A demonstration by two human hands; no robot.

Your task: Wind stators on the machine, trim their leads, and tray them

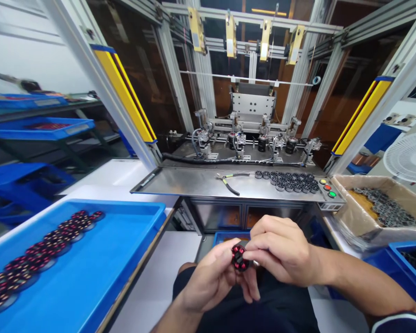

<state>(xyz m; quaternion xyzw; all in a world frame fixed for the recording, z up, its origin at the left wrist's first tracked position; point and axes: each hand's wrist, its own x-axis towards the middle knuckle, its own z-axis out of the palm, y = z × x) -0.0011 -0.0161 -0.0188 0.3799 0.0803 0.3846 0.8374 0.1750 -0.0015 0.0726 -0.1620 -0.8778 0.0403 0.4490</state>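
so from my end, closest thing is the dark-clothed lap (263, 310), and the round black part with red windings (240, 258) is up in the air over it. left hand (211, 277) has a firm grasp on it, thumb on the near-left rim, fingers underneath. right hand (286, 252) has its fingertips bent in at the right rim (pinching or just touching, i can't tell). it's a disc, so i see no long axis across the face; that face tilts up toward my camera, with its center axis pointing roughly at me.

edges: the blue tray (125, 282) has its right rim off past the left forearm, well apart from the part, with similar red-wound parts (45, 252) lined up along its left side. straight ahead i've got open air up to the front lip of the metal shelf (187, 180). on that sit pliers (231, 181) and, further right, packed black rings (294, 181), next to the button box (329, 192). behind it all stands the machine (253, 104).
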